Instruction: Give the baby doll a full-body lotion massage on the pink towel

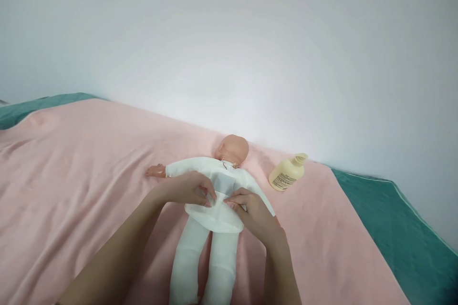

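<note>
A baby doll (227,221) with a white cloth body lies stretched out on a pink sheet, its bald head toward the wall. A grey rectangular patch (224,184) shows in the middle of its torso. Just below the patch, my left hand (195,188) is closed at the fingertips on the doll's white cloth. From the other side my right hand (250,207) pinches the same cloth between thumb and fingers. The two sets of fingertips are close together but apart. What exactly lies between them is too small to make out.
To the right of the doll stands a pale yellow bottle (287,174) with printed text, leaning slightly. The pink sheet (89,162) has wrinkles on the left. Green bedding (397,214) shows at both sides, and a white wall (229,47) rises behind.
</note>
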`<state>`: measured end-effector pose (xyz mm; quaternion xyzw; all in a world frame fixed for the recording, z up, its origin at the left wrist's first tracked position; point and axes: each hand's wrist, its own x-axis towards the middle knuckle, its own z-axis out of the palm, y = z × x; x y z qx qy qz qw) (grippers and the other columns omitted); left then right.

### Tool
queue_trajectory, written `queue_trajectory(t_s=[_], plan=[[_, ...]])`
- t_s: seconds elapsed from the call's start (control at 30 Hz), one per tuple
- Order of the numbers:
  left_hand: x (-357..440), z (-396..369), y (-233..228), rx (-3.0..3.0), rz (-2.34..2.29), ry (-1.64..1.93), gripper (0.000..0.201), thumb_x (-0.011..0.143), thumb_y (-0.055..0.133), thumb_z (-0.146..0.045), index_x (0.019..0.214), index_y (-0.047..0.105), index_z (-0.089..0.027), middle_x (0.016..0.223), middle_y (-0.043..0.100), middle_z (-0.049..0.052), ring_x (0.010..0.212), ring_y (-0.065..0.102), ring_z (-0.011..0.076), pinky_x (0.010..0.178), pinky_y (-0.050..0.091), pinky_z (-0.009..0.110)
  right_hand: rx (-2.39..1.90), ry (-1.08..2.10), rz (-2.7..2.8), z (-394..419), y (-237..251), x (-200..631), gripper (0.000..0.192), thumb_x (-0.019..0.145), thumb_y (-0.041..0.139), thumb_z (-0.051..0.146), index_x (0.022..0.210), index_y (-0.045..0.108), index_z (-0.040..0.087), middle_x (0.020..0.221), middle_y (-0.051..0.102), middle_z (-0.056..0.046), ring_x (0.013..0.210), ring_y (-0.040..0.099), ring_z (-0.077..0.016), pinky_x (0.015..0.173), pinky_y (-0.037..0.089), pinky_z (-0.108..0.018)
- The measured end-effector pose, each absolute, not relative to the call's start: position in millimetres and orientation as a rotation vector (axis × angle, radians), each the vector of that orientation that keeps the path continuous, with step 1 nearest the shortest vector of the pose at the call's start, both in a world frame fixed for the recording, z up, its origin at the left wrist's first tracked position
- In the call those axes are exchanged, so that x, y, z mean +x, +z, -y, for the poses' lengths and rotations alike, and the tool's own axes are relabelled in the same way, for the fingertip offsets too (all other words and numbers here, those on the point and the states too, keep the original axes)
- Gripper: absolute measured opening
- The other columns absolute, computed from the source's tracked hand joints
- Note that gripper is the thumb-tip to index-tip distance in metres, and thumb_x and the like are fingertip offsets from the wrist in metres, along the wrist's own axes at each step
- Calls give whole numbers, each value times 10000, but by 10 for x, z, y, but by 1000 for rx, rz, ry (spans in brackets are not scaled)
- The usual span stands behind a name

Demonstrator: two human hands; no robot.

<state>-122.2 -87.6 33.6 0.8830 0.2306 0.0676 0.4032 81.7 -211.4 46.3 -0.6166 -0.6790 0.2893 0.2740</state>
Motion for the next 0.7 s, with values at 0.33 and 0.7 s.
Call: queue_trajectory(t_s=[0.33,0.7], plan=[[-1163,887,317,2177,-621,248,209,761,642,-346,890,767,-240,877,731,18,813,623,210,689,461,274,-1656,714,1832,2079,401,838,275,911,486,226,819,744,248,900,684,-3,827,641,-175,682,499,-282],[-1105,868,291,2140,-653,250,213,776,601,-315,855,759,-197,891,738,26,823,629,223,687,464,277,-1754,599,1874,2013,319,817,312,912,448,198,670,644,196,830,641,-31,762,595,-181,656,428,-289]])
